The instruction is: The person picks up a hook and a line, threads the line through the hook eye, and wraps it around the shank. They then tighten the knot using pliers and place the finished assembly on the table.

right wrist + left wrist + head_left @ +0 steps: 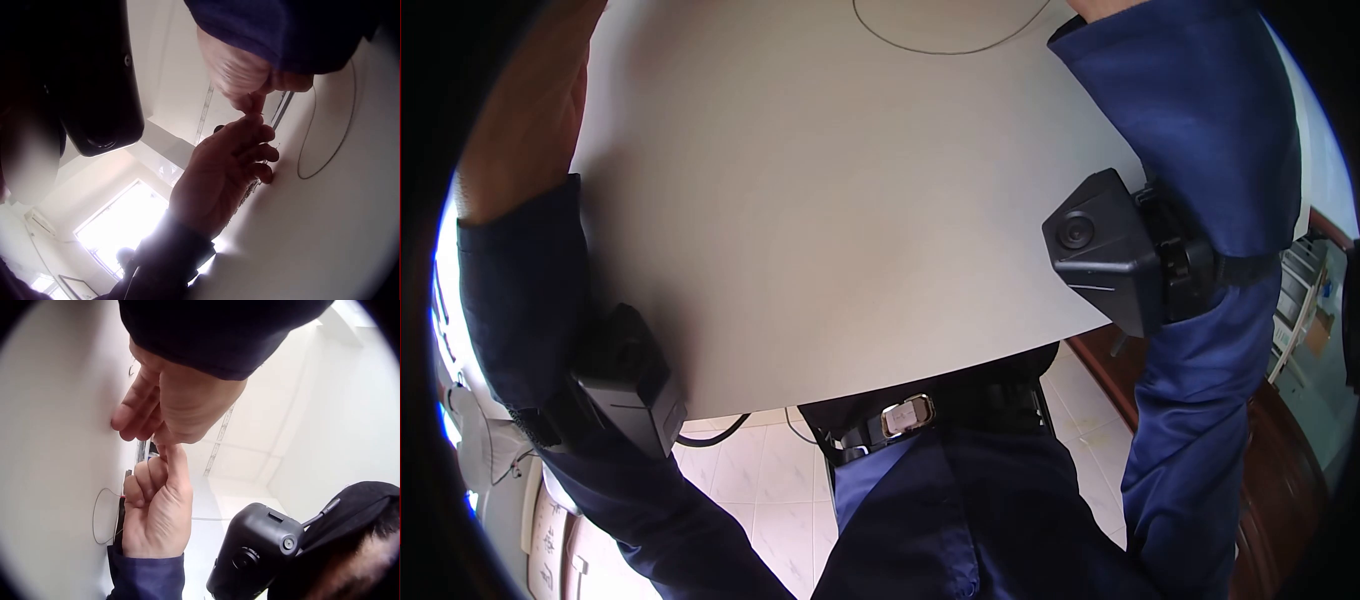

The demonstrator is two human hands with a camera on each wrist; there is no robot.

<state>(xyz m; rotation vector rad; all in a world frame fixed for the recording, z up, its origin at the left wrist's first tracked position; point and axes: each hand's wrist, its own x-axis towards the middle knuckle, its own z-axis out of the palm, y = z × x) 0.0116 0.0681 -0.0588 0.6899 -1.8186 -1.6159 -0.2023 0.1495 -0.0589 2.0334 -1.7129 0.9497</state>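
Note:
My left hand and my right hand reach to the far part of the pale tabletop, mostly cut off in the head view. A thin grey cord lies there in a loose loop. In the right wrist view the cord runs out from beside my right hand. Thumb and forefinger of my left hand meet the right fingertips, where a thin sliver pokes out between them. Its kind I cannot tell. The other left fingers spread toward the tabletop.
Black camera units sit strapped on the left sleeve and the right sleeve. The table's near edge runs in front of my waist. At the right stands reddish-brown wooden furniture. A bright window shows beyond the left arm.

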